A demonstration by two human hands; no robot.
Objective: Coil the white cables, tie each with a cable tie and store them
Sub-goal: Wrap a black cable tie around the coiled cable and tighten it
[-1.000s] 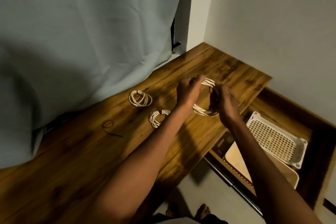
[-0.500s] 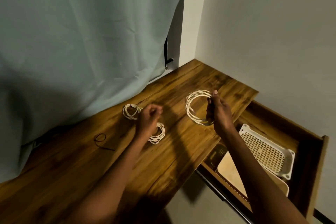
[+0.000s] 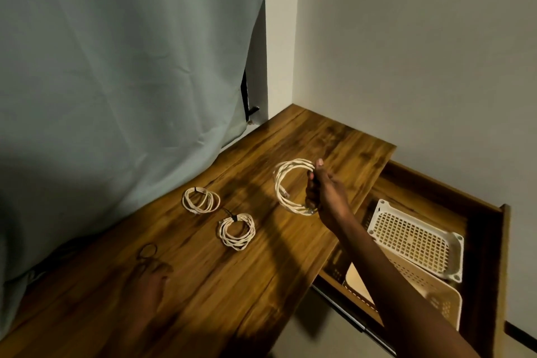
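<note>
The head camera looks down on a dark wooden desk (image 3: 261, 270) set into a corner, with a pale grey-green curtain (image 3: 116, 67) hanging along its far left edge and plain light walls (image 3: 406, 38) meeting behind its far corner. Off the desk's right edge an open wooden drawer (image 3: 494, 241) holds a white perforated plastic basket (image 3: 412, 241) resting tilted on top of a beige basket (image 3: 430, 291).

The right hand (image 3: 322, 192) is raised above the desk near its right edge, fingers and thumb curled round one side of a loose coil of white cable (image 3: 283, 186); the coil stands roughly upright, with its open loop to the left of the hand. No tie is visible on this coil.

Two smaller coils lie flat on the desk, well apart from that hand. The far tied coil (image 3: 201, 200), nearer the curtain edge, carries a dark tie at its top. The near tied coil (image 3: 237, 230), just beside it toward the front, also has a dark tie at its upper left.

The left hand (image 3: 151, 279) is blurred and low over the desk's left part, with its fingertips at a thin black cable tie (image 3: 147, 251) curled into a loop on the wood. Whether its fingers are apart or pinching the tie cannot be told.
</note>
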